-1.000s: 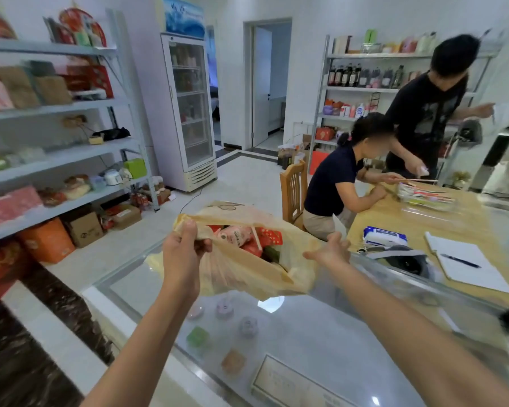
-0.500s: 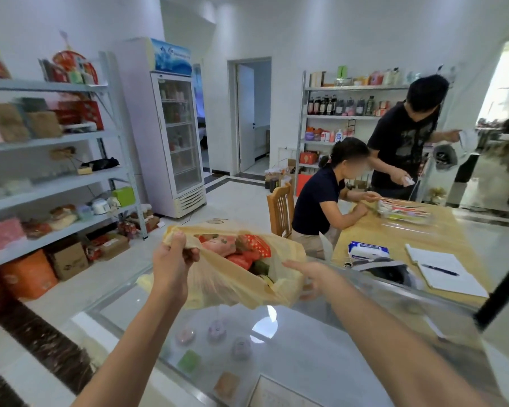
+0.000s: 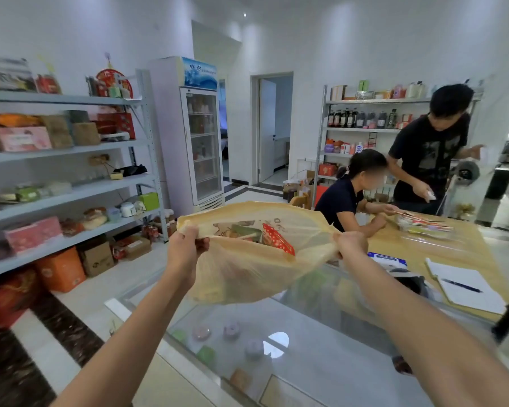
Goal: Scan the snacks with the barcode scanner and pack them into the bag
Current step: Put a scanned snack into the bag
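Observation:
A thin yellow plastic bag hangs in the air above the glass counter, stretched wide between my two hands. My left hand grips the bag's left rim and my right hand grips its right rim. Through the open mouth I see snack packets, one red with white dots and one green. No barcode scanner can be made out in this view.
A wooden table at the right carries a notebook with a pen and a blue-white packet. One person sits at it, another stands behind. Shelves fill the left wall; a fridge stands behind.
My right hand has taken hold of the bag's right rim, and both hands have lifted the bag and pulled its mouth wide. The view has tilted upward.

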